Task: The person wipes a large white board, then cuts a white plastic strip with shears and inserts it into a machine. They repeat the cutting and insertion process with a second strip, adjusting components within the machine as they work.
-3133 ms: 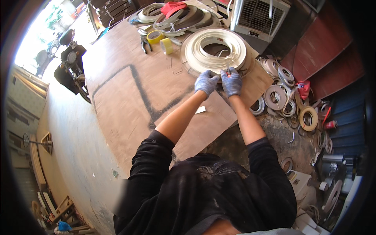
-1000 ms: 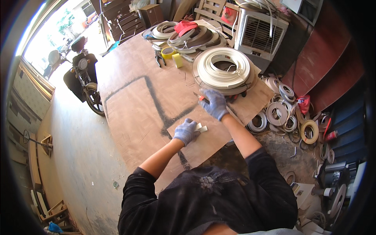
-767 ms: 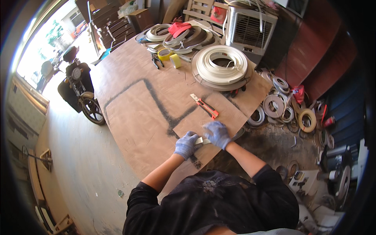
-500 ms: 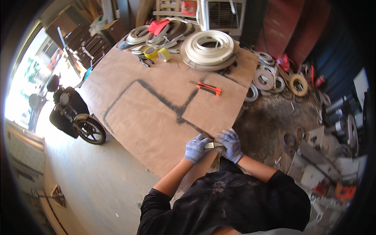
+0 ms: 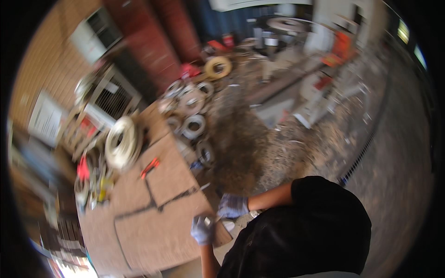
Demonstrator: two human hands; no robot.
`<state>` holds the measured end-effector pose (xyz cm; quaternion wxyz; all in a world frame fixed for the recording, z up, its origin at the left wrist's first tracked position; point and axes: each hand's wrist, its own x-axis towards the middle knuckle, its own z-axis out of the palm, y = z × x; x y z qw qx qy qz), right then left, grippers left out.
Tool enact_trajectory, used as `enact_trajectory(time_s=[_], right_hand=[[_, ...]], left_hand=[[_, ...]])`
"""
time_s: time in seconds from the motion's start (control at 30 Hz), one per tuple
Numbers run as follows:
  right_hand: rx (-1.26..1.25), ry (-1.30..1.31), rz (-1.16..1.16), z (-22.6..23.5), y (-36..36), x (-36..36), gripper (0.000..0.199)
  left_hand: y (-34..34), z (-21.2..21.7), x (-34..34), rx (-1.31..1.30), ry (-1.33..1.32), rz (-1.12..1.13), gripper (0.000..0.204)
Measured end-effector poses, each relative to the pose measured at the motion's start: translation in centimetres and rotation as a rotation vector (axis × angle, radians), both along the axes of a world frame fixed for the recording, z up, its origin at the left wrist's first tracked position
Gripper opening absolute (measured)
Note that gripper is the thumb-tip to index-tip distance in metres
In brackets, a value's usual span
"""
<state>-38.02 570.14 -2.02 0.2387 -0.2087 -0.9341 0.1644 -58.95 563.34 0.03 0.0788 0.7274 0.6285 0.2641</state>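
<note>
My left hand (image 5: 202, 230), in a pale knitted glove, is closed over the near edge of the brown board tabletop (image 5: 162, 237). A small whitish piece shows at its fingers, too blurred to name. Just to its right, my right hand (image 5: 233, 206), gloved in blue-grey, is beyond the board's edge. Motion smears its fingers, so its grip is unclear. An orange-and-black tool like a utility knife (image 5: 150, 167) lies farther up the board, away from both hands. Dark smudged lines cross the board's surface.
A coil of cream edging strip (image 5: 121, 142) sits at the board's far end, near a red cloth (image 5: 83, 167) and yellow tape (image 5: 104, 185). More rolls (image 5: 193, 125) lie on the dirty floor. Scrap panels (image 5: 303, 109) and an orange object (image 5: 340, 48) stand at the far right.
The view has swung to the right, bringing more of the floor and scrap into sight. My hands, together on a pale flat piece before, are now slightly apart.
</note>
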Motion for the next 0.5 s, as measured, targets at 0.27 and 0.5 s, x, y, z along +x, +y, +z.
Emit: enact_trajectory(time_s=[0.27,0.5], right_hand=[[-0.659,0.413,-0.478,2.0,-8.7,14.2,0.015],[-0.573,0.53,-0.892,3.8,-23.6,31.8,0.026]], left_hand=[[-0.6,-3.6,10.1,0.029,-0.158,-0.34,0.045],[-4.1,-0.7,31.0,-0.07,-0.268,-0.869,0.027]])
